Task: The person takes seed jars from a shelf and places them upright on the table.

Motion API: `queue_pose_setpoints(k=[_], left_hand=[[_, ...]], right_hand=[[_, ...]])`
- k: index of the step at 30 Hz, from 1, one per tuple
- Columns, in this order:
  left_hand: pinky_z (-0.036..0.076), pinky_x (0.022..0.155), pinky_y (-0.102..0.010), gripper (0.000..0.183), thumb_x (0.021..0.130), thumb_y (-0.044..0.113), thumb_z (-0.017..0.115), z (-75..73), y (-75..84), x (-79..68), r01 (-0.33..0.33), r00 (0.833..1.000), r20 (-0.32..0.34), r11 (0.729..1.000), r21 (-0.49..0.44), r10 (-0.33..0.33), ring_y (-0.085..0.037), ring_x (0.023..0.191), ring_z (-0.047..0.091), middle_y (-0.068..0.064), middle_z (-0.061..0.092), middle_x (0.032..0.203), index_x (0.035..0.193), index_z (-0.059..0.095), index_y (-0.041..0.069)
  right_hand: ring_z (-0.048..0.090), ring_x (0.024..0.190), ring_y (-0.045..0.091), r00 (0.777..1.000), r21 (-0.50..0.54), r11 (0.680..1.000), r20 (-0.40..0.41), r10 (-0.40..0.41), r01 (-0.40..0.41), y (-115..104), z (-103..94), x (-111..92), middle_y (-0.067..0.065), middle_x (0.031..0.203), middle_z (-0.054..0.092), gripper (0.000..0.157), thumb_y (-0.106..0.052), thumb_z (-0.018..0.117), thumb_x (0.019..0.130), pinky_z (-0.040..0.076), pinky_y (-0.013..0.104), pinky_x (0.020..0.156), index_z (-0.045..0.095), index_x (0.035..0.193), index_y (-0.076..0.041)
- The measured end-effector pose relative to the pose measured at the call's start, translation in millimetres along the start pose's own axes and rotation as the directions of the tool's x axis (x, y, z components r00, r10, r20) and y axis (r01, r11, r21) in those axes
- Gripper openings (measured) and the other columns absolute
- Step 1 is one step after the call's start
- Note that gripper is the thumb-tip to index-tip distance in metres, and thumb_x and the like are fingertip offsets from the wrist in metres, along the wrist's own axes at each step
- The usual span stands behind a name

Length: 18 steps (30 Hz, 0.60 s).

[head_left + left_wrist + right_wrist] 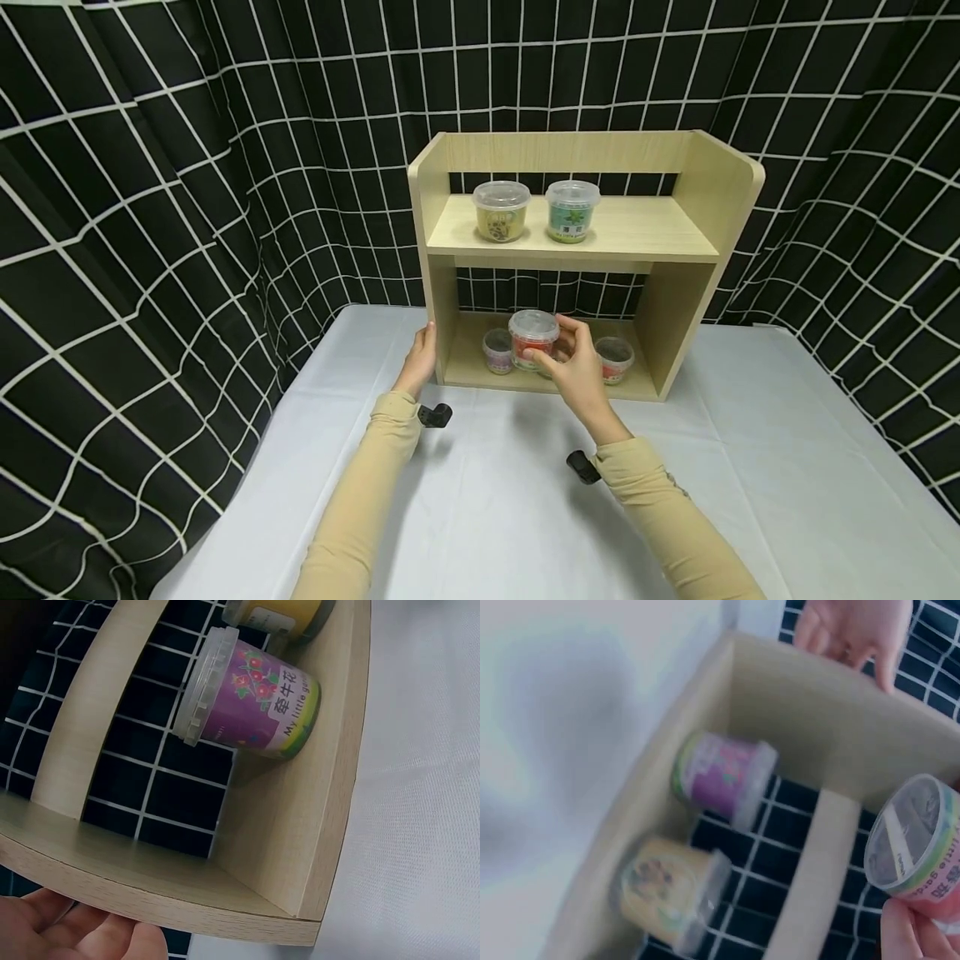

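Note:
My right hand (583,371) grips a lidded plastic cup with a red label (531,343), thumb at its front and fingers on its right side. The cup is upright in front of the lower shelf; its clear underside (906,836) shows in the right wrist view. My left hand (420,360) rests against the outside of the wooden shelf unit's left side panel (444,321), fingers extended. A purple cup (251,697) stands on the lower shelf, left of the held cup. Beside it is a yellow cup (666,889), mostly hidden behind my right hand in the head view.
Another red-labelled cup (614,362) stands at the lower shelf's right. A yellow cup (501,218) and a green cup (571,215) stand on the upper shelf (645,229). The unit sits on a white-covered table (495,500), with black gridded curtains (337,100) around it.

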State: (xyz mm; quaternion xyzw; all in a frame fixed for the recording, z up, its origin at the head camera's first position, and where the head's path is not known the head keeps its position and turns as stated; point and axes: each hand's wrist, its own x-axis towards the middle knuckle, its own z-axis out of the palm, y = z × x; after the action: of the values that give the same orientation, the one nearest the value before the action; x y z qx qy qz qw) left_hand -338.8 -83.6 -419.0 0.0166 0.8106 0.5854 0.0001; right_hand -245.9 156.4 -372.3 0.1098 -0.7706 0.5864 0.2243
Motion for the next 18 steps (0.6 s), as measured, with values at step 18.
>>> queue_pose_setpoints(k=[18], left_hand=[[0.017, 0.108, -0.046, 0.069, 0.097, 0.056, 0.019, -2.9, -3.0, 4.4, -0.01, 0.999, 0.03, 1.0, -0.02, 0.01, -0.034, 0.134, 0.02, -0.016, 0.023, 0.149, 0.145, 0.023, 0.006]], right_hand=[[0.053, 0.107, 0.032, 0.969, 0.003, 0.971, -0.062, 0.24, -0.24, 27, 62.1, -28, 0.023, 0.116, 0.053, 0.064, -0.008, 0.08, 0.073, 0.046, 0.038, 0.089, 0.04, 0.122, 0.002]])
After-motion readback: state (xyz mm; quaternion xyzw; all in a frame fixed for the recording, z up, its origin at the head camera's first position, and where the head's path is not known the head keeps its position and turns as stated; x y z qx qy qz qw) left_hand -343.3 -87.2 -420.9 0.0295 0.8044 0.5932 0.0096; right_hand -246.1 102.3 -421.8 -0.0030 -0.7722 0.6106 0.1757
